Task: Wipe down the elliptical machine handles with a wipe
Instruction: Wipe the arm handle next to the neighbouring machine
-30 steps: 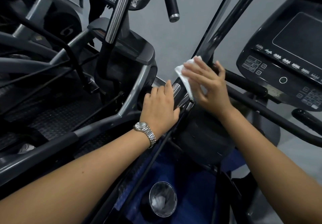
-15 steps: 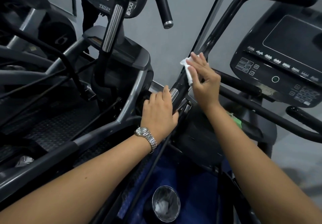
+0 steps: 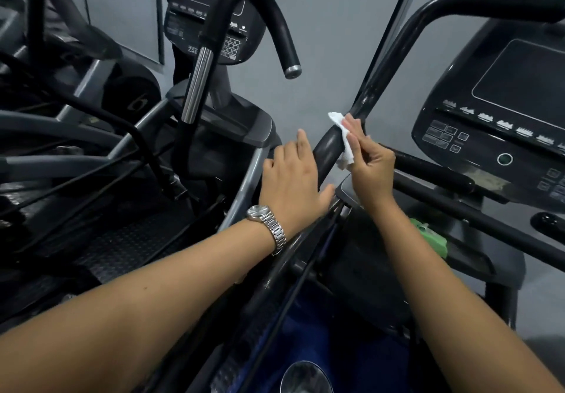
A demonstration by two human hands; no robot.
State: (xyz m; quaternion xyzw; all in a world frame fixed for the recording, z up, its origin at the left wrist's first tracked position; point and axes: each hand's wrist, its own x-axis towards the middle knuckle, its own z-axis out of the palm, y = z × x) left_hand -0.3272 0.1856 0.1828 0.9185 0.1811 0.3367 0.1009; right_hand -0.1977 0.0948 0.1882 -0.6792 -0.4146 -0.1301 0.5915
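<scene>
Pressing crumpled white wipe (image 3: 346,148) against smooth, tubular black handle (image 3: 327,150).

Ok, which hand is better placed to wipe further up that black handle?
Right. The right hand holds the white wipe against the handle, so it could probably just slide upward. The left hand lies open lower down, with no wipe.

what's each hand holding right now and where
The right hand holds the wipe by its middle, pressed on the handle. The left hand holds nothing, fingers straight.
</scene>
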